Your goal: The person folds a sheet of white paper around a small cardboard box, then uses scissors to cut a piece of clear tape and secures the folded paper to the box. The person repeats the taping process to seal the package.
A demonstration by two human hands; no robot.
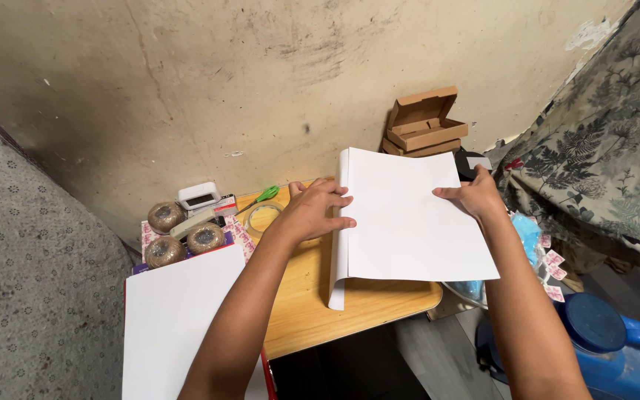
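A white sheet of paper (409, 218), folded over along its left edge, is held above the right part of a wooden surface (312, 311); its fold is pressed by the left hand (312, 210), fingers spread flat across the crease, while its far right corner is pinched by the right hand (475, 196), closed on the paper's edge. A roll of clear tape (263, 217) is seen just left of the left hand, with green-handled scissors (261, 197) beyond it; further left, three balls of twine (185, 235) and a stapler (194, 222) are grouped beside a small white device (200, 196). A stack of white sheets (175, 326) is laid at the near left. Cardboard boxes (424, 122) are stacked against the far wall (261, 81); a blue plastic container (609, 341) is visible at the near right, below a floral cloth (609, 163).
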